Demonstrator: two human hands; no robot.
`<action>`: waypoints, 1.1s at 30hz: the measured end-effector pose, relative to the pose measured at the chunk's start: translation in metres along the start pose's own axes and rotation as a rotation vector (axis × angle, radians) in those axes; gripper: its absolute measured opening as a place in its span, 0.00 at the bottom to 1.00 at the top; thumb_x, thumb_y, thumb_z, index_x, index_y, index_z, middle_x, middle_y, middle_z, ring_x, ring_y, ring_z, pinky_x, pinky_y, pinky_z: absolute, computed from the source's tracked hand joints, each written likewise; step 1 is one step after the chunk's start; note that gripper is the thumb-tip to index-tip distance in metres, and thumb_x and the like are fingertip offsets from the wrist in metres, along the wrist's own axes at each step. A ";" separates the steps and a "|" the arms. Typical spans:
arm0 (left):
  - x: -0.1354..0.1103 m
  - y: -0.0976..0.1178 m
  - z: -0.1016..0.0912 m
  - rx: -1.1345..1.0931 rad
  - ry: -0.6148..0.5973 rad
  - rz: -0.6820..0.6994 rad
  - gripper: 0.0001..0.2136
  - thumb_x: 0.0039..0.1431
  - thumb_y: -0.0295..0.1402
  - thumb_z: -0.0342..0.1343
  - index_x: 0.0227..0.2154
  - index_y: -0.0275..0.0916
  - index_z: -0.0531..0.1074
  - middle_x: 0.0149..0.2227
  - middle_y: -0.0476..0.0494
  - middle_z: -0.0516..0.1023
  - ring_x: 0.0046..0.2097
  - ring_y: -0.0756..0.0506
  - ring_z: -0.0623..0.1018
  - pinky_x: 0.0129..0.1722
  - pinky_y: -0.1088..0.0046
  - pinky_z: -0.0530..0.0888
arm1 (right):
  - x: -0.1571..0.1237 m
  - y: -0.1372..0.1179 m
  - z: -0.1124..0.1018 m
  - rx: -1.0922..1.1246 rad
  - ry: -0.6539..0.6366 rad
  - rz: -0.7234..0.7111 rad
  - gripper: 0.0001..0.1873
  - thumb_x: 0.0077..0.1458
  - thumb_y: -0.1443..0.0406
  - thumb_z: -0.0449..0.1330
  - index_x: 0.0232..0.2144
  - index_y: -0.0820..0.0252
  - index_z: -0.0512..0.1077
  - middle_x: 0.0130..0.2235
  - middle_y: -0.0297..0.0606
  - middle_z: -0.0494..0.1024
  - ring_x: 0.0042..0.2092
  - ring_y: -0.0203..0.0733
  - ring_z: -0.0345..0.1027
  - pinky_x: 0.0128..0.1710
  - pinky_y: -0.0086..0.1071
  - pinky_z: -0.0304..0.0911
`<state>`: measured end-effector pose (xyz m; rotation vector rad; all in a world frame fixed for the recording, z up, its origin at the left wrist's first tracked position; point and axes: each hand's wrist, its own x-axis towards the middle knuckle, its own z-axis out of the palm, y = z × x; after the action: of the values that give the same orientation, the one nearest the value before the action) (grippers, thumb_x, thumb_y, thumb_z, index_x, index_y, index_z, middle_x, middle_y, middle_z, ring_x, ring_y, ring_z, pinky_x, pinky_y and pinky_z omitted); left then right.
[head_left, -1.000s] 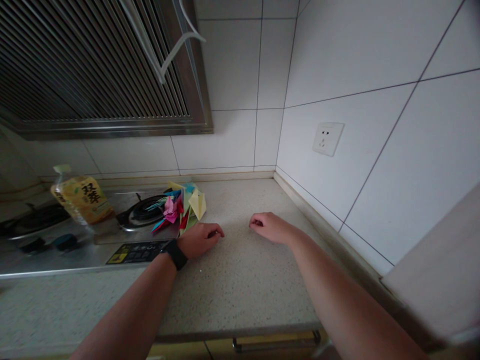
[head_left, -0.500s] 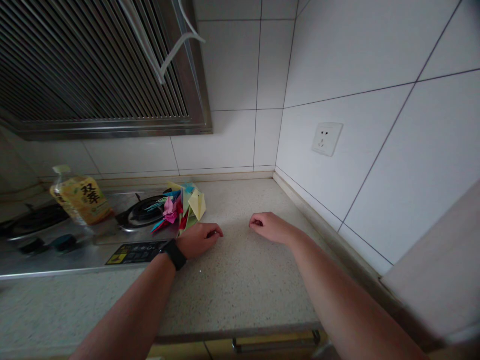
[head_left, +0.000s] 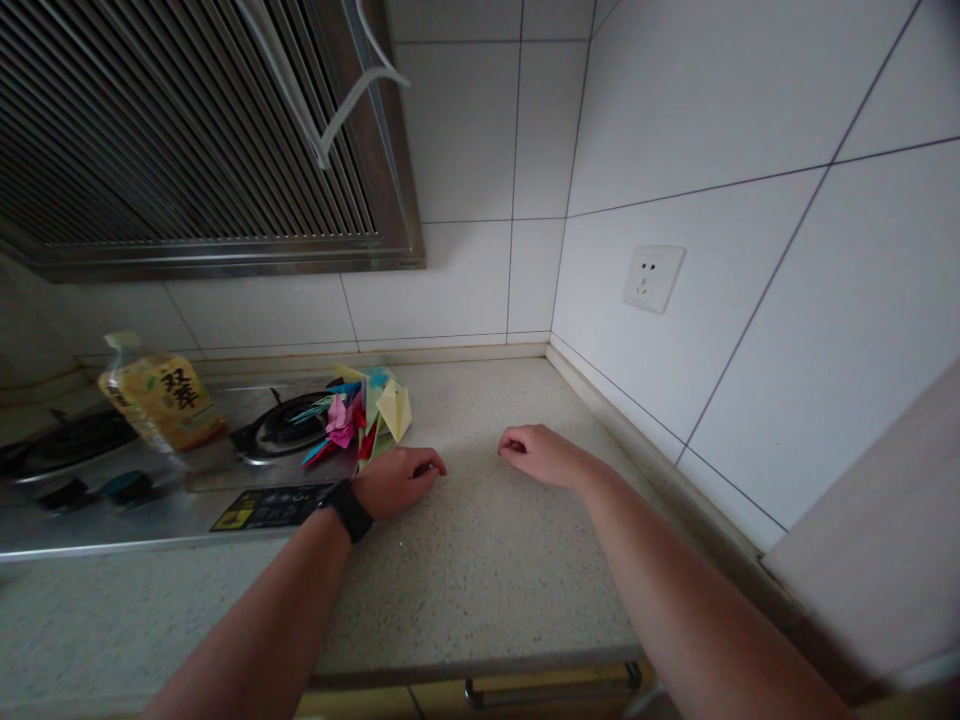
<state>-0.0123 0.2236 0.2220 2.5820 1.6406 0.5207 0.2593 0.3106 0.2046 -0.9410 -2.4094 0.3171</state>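
Note:
My left hand point(head_left: 396, 478) rests on the speckled counter point(head_left: 480, 560), fingers curled under into a loose fist, a black band on its wrist. My right hand point(head_left: 541, 454) lies a short way to the right, also curled closed on the counter. Nothing shows in either hand. A heap of folded coloured paper shapes point(head_left: 358, 412) in pink, blue, yellow and green sits just behind my left hand, at the stove's right edge.
A steel gas stove point(head_left: 150, 480) fills the left, with a burner point(head_left: 281, 428) and a yellow-labelled bottle point(head_left: 161, 400) standing on it. A slatted range hood point(head_left: 187, 140) hangs above. A wall socket point(head_left: 654, 277) is on the right tiles. A drawer handle point(head_left: 551, 688) shows below.

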 end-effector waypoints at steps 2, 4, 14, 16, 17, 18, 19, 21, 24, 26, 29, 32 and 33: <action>0.000 0.000 0.000 0.007 0.002 0.000 0.12 0.59 0.39 0.43 0.38 0.48 0.70 0.25 0.55 0.67 0.27 0.56 0.65 0.26 0.77 0.58 | 0.000 0.000 0.000 0.001 0.001 -0.008 0.09 0.54 0.60 0.52 0.34 0.54 0.70 0.32 0.27 0.71 0.33 0.28 0.63 0.31 0.25 0.55; 0.001 -0.001 0.001 0.016 -0.003 -0.002 0.12 0.59 0.40 0.43 0.38 0.48 0.70 0.25 0.54 0.68 0.26 0.55 0.65 0.26 0.77 0.57 | 0.000 0.000 0.000 -0.005 0.001 -0.017 0.09 0.54 0.60 0.52 0.34 0.54 0.70 0.32 0.27 0.71 0.32 0.29 0.63 0.30 0.25 0.55; -0.001 0.000 0.000 0.022 -0.001 -0.015 0.12 0.58 0.39 0.43 0.38 0.49 0.70 0.25 0.55 0.68 0.27 0.56 0.66 0.26 0.77 0.57 | 0.000 -0.003 -0.001 -0.012 -0.001 -0.010 0.10 0.54 0.59 0.51 0.35 0.54 0.70 0.32 0.27 0.71 0.32 0.29 0.62 0.30 0.25 0.54; -0.001 0.001 -0.001 0.022 0.002 -0.005 0.11 0.58 0.39 0.43 0.38 0.49 0.70 0.25 0.55 0.68 0.26 0.56 0.66 0.26 0.77 0.57 | 0.000 -0.004 -0.002 -0.009 -0.001 -0.018 0.09 0.54 0.60 0.52 0.34 0.54 0.70 0.32 0.27 0.71 0.32 0.29 0.63 0.31 0.25 0.55; -0.001 0.001 -0.001 0.020 0.003 0.001 0.11 0.59 0.39 0.43 0.37 0.49 0.70 0.25 0.55 0.67 0.26 0.56 0.65 0.26 0.77 0.57 | 0.000 -0.004 -0.002 -0.006 -0.003 -0.018 0.09 0.54 0.60 0.52 0.34 0.54 0.70 0.32 0.27 0.71 0.32 0.29 0.63 0.31 0.25 0.55; -0.001 0.001 -0.001 0.017 0.004 0.009 0.12 0.59 0.39 0.43 0.38 0.48 0.70 0.25 0.55 0.68 0.26 0.56 0.65 0.26 0.77 0.57 | 0.000 -0.004 -0.002 -0.005 0.001 -0.011 0.09 0.54 0.60 0.51 0.34 0.55 0.70 0.32 0.27 0.71 0.32 0.29 0.63 0.31 0.25 0.55; -0.001 0.000 -0.001 0.017 0.002 0.010 0.12 0.59 0.39 0.43 0.38 0.48 0.70 0.25 0.55 0.68 0.27 0.56 0.65 0.26 0.77 0.57 | 0.000 -0.004 -0.002 -0.004 0.003 -0.011 0.10 0.54 0.60 0.51 0.34 0.55 0.70 0.32 0.27 0.71 0.32 0.29 0.63 0.31 0.25 0.55; 0.000 0.000 0.000 0.021 -0.001 0.007 0.12 0.59 0.40 0.43 0.38 0.48 0.70 0.26 0.55 0.68 0.27 0.56 0.66 0.27 0.77 0.57 | -0.001 -0.005 -0.002 -0.004 -0.002 -0.006 0.09 0.54 0.60 0.52 0.34 0.55 0.70 0.32 0.28 0.71 0.32 0.29 0.63 0.31 0.25 0.55; 0.000 -0.001 0.000 0.019 -0.003 0.003 0.12 0.59 0.40 0.43 0.38 0.48 0.70 0.26 0.55 0.68 0.28 0.55 0.66 0.27 0.77 0.58 | -0.001 -0.004 -0.002 -0.013 -0.005 -0.004 0.09 0.54 0.60 0.52 0.34 0.54 0.70 0.33 0.27 0.71 0.33 0.29 0.63 0.31 0.25 0.55; 0.000 -0.001 0.000 0.014 -0.003 0.011 0.12 0.59 0.39 0.43 0.38 0.47 0.70 0.26 0.54 0.68 0.28 0.55 0.66 0.28 0.77 0.58 | -0.001 -0.004 -0.001 -0.025 0.003 -0.011 0.09 0.54 0.60 0.52 0.34 0.54 0.70 0.33 0.27 0.71 0.32 0.29 0.63 0.31 0.25 0.55; 0.000 -0.001 0.000 0.020 -0.004 0.014 0.12 0.59 0.39 0.43 0.38 0.48 0.70 0.26 0.54 0.68 0.27 0.55 0.66 0.27 0.76 0.58 | 0.000 -0.003 -0.001 -0.026 0.007 -0.017 0.09 0.54 0.60 0.52 0.34 0.53 0.70 0.32 0.26 0.71 0.32 0.28 0.62 0.30 0.25 0.55; 0.001 -0.002 0.000 0.023 -0.005 0.010 0.12 0.59 0.40 0.43 0.39 0.48 0.70 0.26 0.55 0.68 0.28 0.55 0.66 0.28 0.76 0.58 | 0.000 -0.003 -0.002 -0.022 -0.003 -0.004 0.10 0.54 0.59 0.51 0.34 0.54 0.70 0.32 0.27 0.71 0.32 0.29 0.63 0.30 0.25 0.55; 0.001 -0.002 0.000 0.024 -0.008 0.005 0.12 0.59 0.40 0.43 0.39 0.49 0.70 0.26 0.55 0.68 0.28 0.55 0.66 0.28 0.76 0.58 | 0.000 -0.003 -0.002 -0.023 -0.008 0.002 0.10 0.54 0.59 0.52 0.34 0.54 0.70 0.32 0.26 0.71 0.32 0.29 0.63 0.30 0.25 0.55</action>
<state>-0.0134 0.2250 0.2214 2.6018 1.6484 0.4936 0.2588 0.3082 0.2079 -0.9544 -2.4244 0.2956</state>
